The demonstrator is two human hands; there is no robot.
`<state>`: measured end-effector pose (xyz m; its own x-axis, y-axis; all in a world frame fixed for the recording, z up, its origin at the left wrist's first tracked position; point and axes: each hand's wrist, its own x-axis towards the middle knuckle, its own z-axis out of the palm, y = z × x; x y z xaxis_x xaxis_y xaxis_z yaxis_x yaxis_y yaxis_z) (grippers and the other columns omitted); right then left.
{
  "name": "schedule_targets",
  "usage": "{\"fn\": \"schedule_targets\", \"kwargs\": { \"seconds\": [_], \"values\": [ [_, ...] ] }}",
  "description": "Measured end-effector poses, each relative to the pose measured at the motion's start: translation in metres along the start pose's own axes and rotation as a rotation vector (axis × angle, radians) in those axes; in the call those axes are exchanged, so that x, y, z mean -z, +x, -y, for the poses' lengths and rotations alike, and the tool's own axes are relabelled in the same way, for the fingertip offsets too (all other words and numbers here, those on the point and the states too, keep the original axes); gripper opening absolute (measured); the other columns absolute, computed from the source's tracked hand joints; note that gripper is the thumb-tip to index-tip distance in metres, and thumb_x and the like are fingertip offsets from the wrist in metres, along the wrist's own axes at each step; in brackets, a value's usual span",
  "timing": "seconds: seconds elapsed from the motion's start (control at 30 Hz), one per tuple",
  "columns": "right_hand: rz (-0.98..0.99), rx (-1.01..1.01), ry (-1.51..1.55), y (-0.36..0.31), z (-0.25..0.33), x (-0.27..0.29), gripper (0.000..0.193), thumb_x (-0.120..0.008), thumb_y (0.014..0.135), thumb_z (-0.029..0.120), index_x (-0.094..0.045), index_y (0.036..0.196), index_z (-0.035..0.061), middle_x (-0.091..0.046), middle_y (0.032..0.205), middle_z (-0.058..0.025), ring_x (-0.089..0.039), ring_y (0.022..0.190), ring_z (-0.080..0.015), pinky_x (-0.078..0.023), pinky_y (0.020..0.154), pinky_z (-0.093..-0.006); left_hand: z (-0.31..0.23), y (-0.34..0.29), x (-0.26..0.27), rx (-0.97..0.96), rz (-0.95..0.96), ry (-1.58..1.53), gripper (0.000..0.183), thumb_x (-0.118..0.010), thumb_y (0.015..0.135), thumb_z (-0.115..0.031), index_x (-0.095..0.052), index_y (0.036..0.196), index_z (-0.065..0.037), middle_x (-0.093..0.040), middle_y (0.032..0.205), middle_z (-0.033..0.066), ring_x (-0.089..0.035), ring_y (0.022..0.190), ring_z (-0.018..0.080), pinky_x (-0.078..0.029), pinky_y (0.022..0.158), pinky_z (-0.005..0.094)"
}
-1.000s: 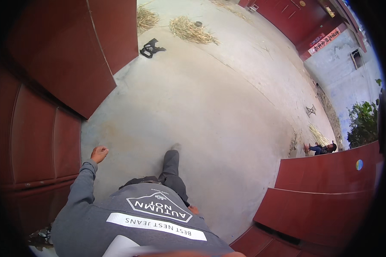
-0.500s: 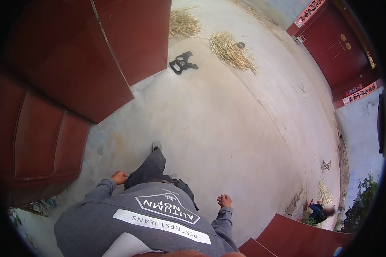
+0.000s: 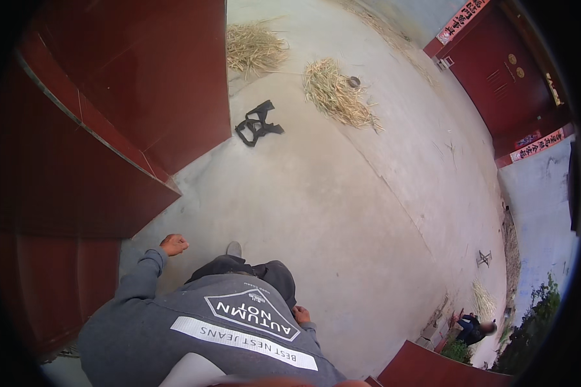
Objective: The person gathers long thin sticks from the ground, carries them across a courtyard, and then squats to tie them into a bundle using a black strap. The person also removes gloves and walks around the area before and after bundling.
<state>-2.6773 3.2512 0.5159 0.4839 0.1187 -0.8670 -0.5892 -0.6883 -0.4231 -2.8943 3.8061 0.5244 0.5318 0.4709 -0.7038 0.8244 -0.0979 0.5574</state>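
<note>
My left hand [image 3: 173, 244] hangs out in front of my left side, beside the red metal door panels and touching nothing. Its fingers are loosely curled, and I see nothing in them. Close against my right thigh, my right hand [image 3: 301, 314] is small in view, its fingers curled and partly hidden; nothing shows in it. I wear a grey sweatshirt [image 3: 174, 348] with white print and dark trousers [image 3: 276, 277]. One grey shoe [image 3: 234, 249] shows ahead on the concrete floor. Farther ahead lies a black open-framed object [image 3: 258, 122], its kind unclear.
Large red door panels [image 3: 155, 84] stand close on my left. Straw piles [image 3: 255, 48] lie ahead, one with a small dark round object [image 3: 354, 82] on it. A red double door [image 3: 497, 77] is across the yard. At far right are a small folding stool [image 3: 484, 258] and another person [image 3: 474, 330].
I have moved forward; the black object and the door panels are nearer. My left hand has swung forward, and my right hand has swung back in against my thigh.
</note>
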Motion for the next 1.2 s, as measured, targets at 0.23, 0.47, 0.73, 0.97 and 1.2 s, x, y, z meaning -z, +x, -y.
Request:
{"fn": "schedule_targets", "kwargs": {
  "seconds": [0.23, 0.47, 0.73, 0.97, 1.2],
  "values": [
    [0.004, -0.073, -0.105, 0.097, 0.129, 0.040, 0.036, -0.061, 0.095, 0.034, -0.063, 0.112, 0.0027, -0.069, 0.090, -0.0081, -0.068, 0.078, -0.0193, -0.050, 0.058, -0.0338, -0.064, 0.140, 0.065, -0.041, -0.216, -0.169, 0.027, -0.067, 0.086, -0.026, -0.067, 0.095, -0.001, -0.069, 0.084, 0.0091, -0.068, 0.071, 0.0174, -0.055, 0.066, 0.0332],
    [-0.062, -0.126, -0.006, 0.299, 0.268, 0.116, 0.057, -0.040, 0.098, 0.052, -0.069, 0.109, 0.0038, -0.071, 0.092, -0.0121, -0.065, 0.073, -0.0217, -0.047, 0.059, -0.0347, -0.116, 0.232, -0.003, 0.107, -0.067, -0.048, 0.026, -0.065, 0.084, -0.026, -0.070, 0.090, -0.002, -0.071, 0.078, 0.0097, -0.069, 0.071, 0.0176, -0.055, 0.069, 0.0345],
    [-0.008, 0.234, -0.295, 0.413, 0.527, 0.154, 0.052, -0.041, 0.097, 0.041, -0.074, 0.094, 0.0002, -0.074, 0.087, -0.0133, -0.071, 0.081, -0.0219, -0.052, 0.067, -0.0333, -0.197, 0.253, 0.004, 0.304, -0.053, -0.165, 0.027, -0.062, 0.085, -0.029, -0.074, 0.087, -0.004, -0.071, 0.074, 0.0107, -0.071, 0.069, 0.0202, -0.056, 0.069, 0.0352],
    [-0.041, 0.224, -0.084, 0.495, 0.632, 0.073, 0.029, -0.053, 0.093, 0.020, -0.066, 0.105, -0.0031, -0.072, 0.087, -0.0140, -0.069, 0.073, -0.0188, -0.053, 0.059, -0.0283, -0.194, 0.351, 0.089, 0.205, -0.151, -0.257, 0.024, -0.059, 0.087, -0.026, -0.072, 0.083, -0.007, -0.072, 0.070, 0.0068, -0.069, 0.064, 0.0183, -0.054, 0.068, 0.0326],
    [0.062, 0.020, -0.136, 0.520, 0.636, -0.021, 0.031, -0.059, 0.092, 0.023, -0.067, 0.108, -0.0024, -0.072, 0.089, -0.0106, -0.068, 0.073, -0.0175, -0.054, 0.060, -0.0314, -0.265, 0.454, 0.199, 0.167, 0.093, -0.252, 0.030, -0.057, 0.091, -0.024, -0.066, 0.104, 0.000, -0.070, 0.075, 0.0072, -0.065, 0.063, 0.0145, -0.053, 0.061, 0.0323]
  ]
}}
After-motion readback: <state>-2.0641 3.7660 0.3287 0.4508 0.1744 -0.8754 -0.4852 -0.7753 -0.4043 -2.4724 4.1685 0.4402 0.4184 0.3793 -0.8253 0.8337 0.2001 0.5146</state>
